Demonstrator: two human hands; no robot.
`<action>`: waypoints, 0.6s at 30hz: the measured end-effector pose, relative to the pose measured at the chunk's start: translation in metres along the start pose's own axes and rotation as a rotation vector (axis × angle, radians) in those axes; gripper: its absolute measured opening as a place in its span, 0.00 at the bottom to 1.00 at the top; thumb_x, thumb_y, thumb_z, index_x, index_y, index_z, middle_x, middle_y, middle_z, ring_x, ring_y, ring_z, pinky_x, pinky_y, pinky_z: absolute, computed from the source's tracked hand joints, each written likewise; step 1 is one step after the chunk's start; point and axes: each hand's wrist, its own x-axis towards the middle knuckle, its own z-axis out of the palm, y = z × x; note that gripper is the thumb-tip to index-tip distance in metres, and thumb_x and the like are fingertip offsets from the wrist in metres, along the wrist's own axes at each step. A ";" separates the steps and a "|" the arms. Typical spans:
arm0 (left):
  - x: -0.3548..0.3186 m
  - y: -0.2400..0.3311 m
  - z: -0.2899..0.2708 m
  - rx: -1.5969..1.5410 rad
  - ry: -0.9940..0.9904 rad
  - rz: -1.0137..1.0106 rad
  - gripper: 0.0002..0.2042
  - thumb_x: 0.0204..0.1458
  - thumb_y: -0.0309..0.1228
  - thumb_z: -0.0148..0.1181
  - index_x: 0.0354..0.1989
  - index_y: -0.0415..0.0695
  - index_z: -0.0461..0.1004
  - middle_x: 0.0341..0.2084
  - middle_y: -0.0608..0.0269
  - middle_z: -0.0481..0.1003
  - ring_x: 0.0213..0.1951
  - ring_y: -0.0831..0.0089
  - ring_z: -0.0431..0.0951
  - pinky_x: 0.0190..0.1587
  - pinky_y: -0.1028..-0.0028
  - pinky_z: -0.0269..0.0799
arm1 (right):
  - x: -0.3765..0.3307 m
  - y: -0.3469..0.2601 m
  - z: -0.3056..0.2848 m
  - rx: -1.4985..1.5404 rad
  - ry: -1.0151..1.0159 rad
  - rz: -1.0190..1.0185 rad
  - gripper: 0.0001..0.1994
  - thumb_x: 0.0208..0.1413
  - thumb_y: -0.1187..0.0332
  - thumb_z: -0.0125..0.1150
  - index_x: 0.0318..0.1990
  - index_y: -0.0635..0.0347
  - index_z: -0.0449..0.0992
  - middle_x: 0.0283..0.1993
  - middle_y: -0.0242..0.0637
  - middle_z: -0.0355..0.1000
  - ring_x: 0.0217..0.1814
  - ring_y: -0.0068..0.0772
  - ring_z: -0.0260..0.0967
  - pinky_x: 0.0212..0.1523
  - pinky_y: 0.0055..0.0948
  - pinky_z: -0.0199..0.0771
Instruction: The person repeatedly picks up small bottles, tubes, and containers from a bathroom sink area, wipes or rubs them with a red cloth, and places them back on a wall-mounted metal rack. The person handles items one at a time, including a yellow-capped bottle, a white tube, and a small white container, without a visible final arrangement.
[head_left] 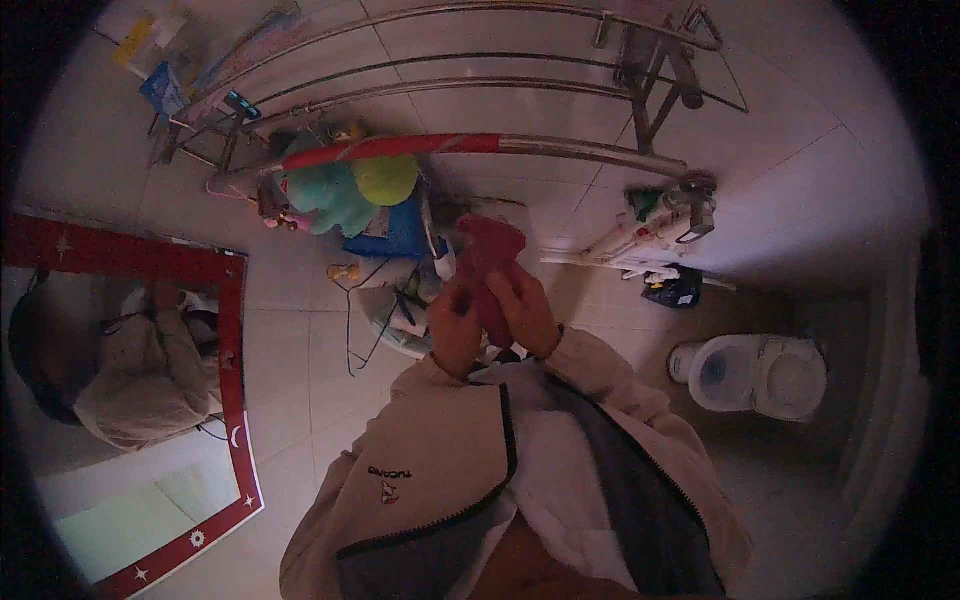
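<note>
Both hands come together in front of my chest around a crumpled red cloth (pixel 490 245). My left hand (pixel 455 330) is closed on its left side. On the other side, my right hand (pixel 527 315) grips the cloth with the fingers bent round it. The cloth's upper part sticks out above the hands, and a narrow fold runs down between them. Much of the fingers is hidden by the cloth and the dim light.
A metal towel rack (pixel 430 88) crosses the wall ahead, with teal (pixel 325 190) and yellow-green (pixel 388 180) items at its left. A red-framed mirror (pixel 232 350) stands left. To the right are pipes with a tap (pixel 690 215), a black bag (pixel 672 288) and a toilet (pixel 740 370).
</note>
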 end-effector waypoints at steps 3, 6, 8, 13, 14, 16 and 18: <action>0.005 0.008 -0.003 0.157 -0.027 0.016 0.18 0.53 0.29 0.59 0.51 0.35 0.69 0.34 0.54 0.79 0.36 0.71 0.79 0.39 0.70 0.74 | -0.002 -0.004 -0.003 -0.169 0.015 -0.012 0.19 0.64 0.56 0.51 0.51 0.64 0.72 0.41 0.47 0.75 0.39 0.42 0.73 0.44 0.37 0.72; 0.018 0.013 -0.026 0.308 -0.259 -0.043 0.18 0.55 0.33 0.59 0.51 0.35 0.69 0.37 0.58 0.78 0.37 0.73 0.78 0.39 0.70 0.74 | -0.002 -0.010 -0.013 -0.305 0.000 0.019 0.19 0.63 0.56 0.52 0.52 0.63 0.71 0.42 0.49 0.76 0.40 0.46 0.75 0.44 0.38 0.73; 0.030 0.019 -0.037 0.207 -0.398 -0.145 0.19 0.56 0.36 0.59 0.50 0.36 0.70 0.37 0.61 0.78 0.36 0.74 0.77 0.38 0.70 0.74 | -0.006 -0.010 -0.018 -0.291 0.014 0.030 0.19 0.63 0.56 0.52 0.53 0.62 0.70 0.42 0.50 0.76 0.41 0.47 0.75 0.44 0.39 0.73; 0.025 0.036 -0.030 0.111 -0.297 -0.138 0.15 0.60 0.39 0.56 0.44 0.38 0.74 0.31 0.68 0.76 0.28 0.84 0.70 0.28 0.79 0.67 | -0.004 0.008 -0.017 -0.275 0.022 0.012 0.19 0.61 0.59 0.55 0.52 0.65 0.70 0.39 0.46 0.77 0.39 0.36 0.75 0.41 0.34 0.75; 0.023 0.049 -0.028 0.150 -0.252 -0.149 0.14 0.60 0.39 0.55 0.42 0.38 0.74 0.30 0.69 0.75 0.27 0.86 0.70 0.28 0.80 0.66 | -0.003 0.007 -0.017 -0.225 0.026 0.052 0.18 0.61 0.60 0.55 0.51 0.67 0.71 0.39 0.44 0.77 0.38 0.29 0.75 0.41 0.32 0.75; 0.022 0.037 -0.034 0.059 -0.238 -0.035 0.13 0.61 0.38 0.54 0.41 0.38 0.74 0.30 0.67 0.75 0.27 0.85 0.69 0.28 0.80 0.66 | -0.006 -0.008 -0.018 -0.220 -0.077 0.058 0.18 0.61 0.61 0.56 0.50 0.66 0.72 0.39 0.42 0.77 0.39 0.27 0.74 0.41 0.31 0.75; 0.029 0.032 -0.046 -0.051 -0.175 0.042 0.12 0.62 0.36 0.53 0.41 0.39 0.74 0.30 0.66 0.75 0.26 0.84 0.69 0.27 0.79 0.66 | -0.014 -0.022 -0.019 -0.253 -0.171 0.100 0.17 0.61 0.61 0.57 0.50 0.66 0.73 0.40 0.40 0.77 0.40 0.26 0.74 0.42 0.30 0.75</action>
